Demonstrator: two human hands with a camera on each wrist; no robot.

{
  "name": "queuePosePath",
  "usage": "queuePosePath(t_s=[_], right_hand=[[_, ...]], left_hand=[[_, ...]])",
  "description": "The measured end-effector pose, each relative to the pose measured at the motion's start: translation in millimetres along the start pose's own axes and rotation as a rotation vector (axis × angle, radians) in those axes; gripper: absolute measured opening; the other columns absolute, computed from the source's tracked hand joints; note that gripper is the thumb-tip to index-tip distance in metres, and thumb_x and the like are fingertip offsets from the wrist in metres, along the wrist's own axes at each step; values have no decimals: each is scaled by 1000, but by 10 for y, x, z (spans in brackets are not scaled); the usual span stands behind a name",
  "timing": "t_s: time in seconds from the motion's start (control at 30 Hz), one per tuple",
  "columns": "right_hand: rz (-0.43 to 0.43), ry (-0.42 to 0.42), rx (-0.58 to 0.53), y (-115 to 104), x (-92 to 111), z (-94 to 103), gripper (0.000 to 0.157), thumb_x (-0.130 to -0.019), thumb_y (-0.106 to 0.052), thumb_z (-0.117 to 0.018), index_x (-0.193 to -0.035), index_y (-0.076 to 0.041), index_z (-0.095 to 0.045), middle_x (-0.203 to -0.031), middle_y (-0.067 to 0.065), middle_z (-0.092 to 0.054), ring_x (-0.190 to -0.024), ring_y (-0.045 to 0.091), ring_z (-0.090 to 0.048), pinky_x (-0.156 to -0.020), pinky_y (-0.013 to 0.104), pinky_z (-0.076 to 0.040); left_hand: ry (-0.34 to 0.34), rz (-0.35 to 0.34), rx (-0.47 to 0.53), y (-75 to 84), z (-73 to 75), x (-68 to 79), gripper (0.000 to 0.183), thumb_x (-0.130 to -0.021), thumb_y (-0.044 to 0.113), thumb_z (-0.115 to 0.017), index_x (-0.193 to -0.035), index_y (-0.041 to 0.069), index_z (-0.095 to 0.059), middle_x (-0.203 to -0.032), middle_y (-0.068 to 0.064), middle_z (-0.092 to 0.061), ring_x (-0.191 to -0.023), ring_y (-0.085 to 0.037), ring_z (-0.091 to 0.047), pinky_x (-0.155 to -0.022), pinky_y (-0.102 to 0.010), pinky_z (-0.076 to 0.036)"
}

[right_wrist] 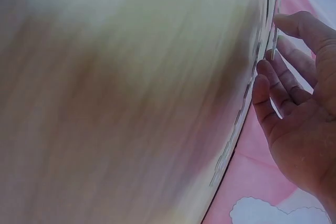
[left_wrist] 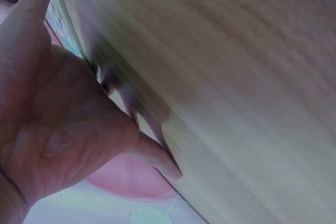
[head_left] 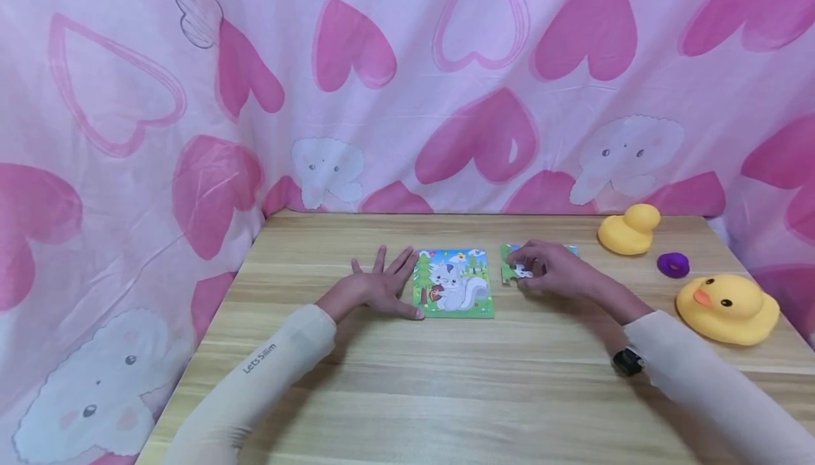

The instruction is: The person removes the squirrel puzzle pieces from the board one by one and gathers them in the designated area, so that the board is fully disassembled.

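A square picture card [head_left: 453,284] showing a grey squirrel lies flat near the middle of the table. My left hand [head_left: 378,289] rests on the table at the card's left side, fingers spread, with the thumb and a fingertip at its edge. To the right lies a jigsaw puzzle [head_left: 507,277] in similar colours, mostly covered by my right hand [head_left: 552,268]. Between thumb and fingers, the right hand pinches a thin puzzle piece [right_wrist: 275,39], seen edge-on in the right wrist view and close over the puzzle.
On the right of the wooden table [head_left: 407,394] are a small yellow duck [head_left: 627,230], a purple ring-shaped object [head_left: 673,265] and a larger yellow rubber duck [head_left: 727,309]. A pink heart-patterned curtain [head_left: 395,118] hangs behind the table and along its sides.
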State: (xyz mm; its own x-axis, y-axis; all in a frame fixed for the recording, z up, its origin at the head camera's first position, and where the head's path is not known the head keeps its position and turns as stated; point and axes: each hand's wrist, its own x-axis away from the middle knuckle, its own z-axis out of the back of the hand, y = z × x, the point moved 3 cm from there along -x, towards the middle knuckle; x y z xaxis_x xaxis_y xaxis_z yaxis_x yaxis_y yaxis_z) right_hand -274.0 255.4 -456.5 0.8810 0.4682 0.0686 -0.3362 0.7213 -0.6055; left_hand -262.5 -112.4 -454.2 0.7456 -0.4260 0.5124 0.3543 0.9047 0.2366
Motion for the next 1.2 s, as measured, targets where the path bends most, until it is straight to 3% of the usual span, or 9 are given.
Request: queuePosePath(t_s=[0.3, 1.2], right_hand=[[28, -55, 26, 39, 7, -51, 43, -89, -19, -86, -129, -23, -72, -112, -3, -67, -94, 16, -61, -77, 24, -57], [12, -60, 69, -1, -34, -28, 41, -88, -16, -86, -126, -22, -74, -110, 0, -66, -96, 18, -59, -81, 26, -57]], left_hand=[[2, 13, 1, -12, -23, -9, 130, -81, 87, -63, -169, 34, 16, -177, 10, 25, -161, -44, 27, -112, -91, 10], [3, -1, -3, -2, 2, 0, 130, -82, 87, -63, -168, 33, 17, -177, 10, 26, -160, -45, 28, -111, -92, 10]])
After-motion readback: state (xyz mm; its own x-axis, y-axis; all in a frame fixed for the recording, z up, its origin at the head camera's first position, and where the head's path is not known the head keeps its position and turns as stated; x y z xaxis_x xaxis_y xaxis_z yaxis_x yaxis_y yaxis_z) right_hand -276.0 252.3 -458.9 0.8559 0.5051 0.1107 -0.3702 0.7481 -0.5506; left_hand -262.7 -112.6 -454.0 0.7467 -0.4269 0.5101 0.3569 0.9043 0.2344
